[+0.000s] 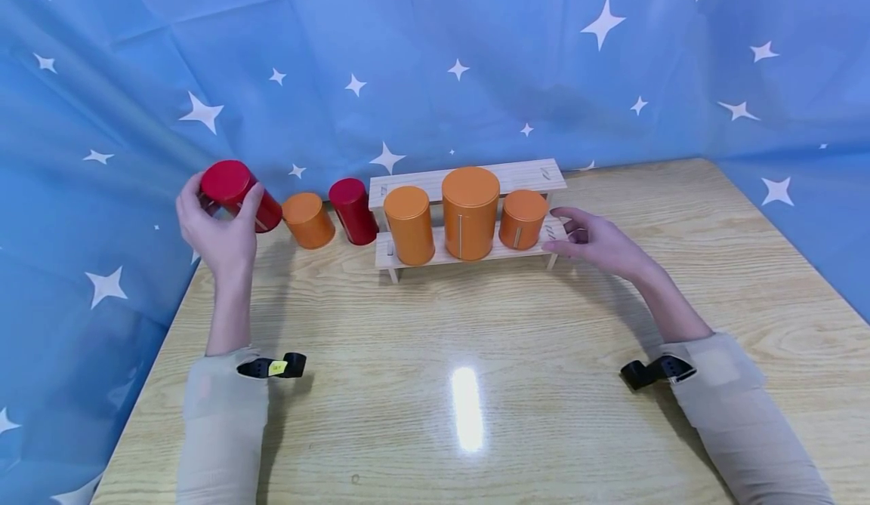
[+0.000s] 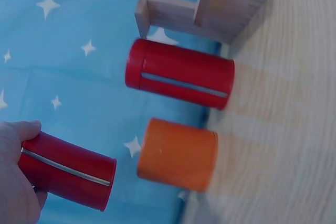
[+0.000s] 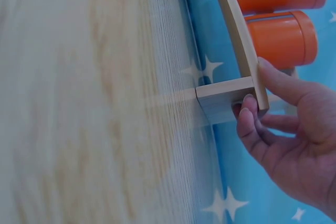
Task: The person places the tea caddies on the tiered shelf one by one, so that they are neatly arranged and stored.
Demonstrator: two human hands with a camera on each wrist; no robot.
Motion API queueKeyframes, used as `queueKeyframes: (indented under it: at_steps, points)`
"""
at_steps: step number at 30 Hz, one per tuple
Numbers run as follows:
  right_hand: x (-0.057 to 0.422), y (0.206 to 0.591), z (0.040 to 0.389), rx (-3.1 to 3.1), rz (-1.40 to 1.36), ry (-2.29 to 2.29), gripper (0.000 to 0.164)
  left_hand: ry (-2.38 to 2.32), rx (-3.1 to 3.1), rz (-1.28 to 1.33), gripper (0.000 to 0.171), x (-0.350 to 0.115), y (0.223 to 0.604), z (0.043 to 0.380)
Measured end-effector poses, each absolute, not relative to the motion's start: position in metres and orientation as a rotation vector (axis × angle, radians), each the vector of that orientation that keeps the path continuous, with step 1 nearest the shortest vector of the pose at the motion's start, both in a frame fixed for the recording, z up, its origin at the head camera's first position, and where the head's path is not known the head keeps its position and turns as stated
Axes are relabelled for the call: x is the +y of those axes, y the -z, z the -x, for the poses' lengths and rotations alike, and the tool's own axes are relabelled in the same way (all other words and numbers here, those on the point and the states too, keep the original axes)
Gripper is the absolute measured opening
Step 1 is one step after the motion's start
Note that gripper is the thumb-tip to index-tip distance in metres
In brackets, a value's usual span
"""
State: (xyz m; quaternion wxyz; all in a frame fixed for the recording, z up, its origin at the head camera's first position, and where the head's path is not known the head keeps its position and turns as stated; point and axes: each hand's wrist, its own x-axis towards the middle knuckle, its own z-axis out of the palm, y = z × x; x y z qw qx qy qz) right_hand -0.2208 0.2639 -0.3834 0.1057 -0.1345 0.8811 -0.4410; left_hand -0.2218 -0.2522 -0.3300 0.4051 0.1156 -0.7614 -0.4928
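In the head view my left hand (image 1: 220, 237) grips a red canister (image 1: 227, 180) by its upper part, tilted and lifted off the table at the far left. The left wrist view shows that red canister (image 2: 73, 174) beside the thumb. My right hand (image 1: 594, 244) holds the right end of the two-tier wooden shelf (image 1: 435, 256). In the right wrist view the thumb lies on top of the lower board (image 3: 239, 35) and fingers curl beneath it. On that tier stand a medium orange canister (image 1: 411, 226), a large one (image 1: 470, 214) and a small one (image 1: 523, 220).
Between the left hand and the shelf stand a small orange canister (image 1: 308, 220) and a red canister (image 1: 353, 212). A blue curtain (image 1: 435, 52) with white stars hangs behind the wooden table (image 1: 381, 384) and along its sides.
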Motion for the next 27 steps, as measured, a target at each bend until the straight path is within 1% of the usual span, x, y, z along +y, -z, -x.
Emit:
queueKeyframes:
  at_steps: [17,27]
  points:
    - [0.265,0.383,0.221,2.598,0.393,1.304,0.074,1.255,-1.823,-0.036,0.068,-0.209,0.301,0.218]
    - [0.265,0.383,0.220,2.584,0.386,1.309,0.076,1.278,-1.799,-0.012,0.068,-0.179,0.293,0.221]
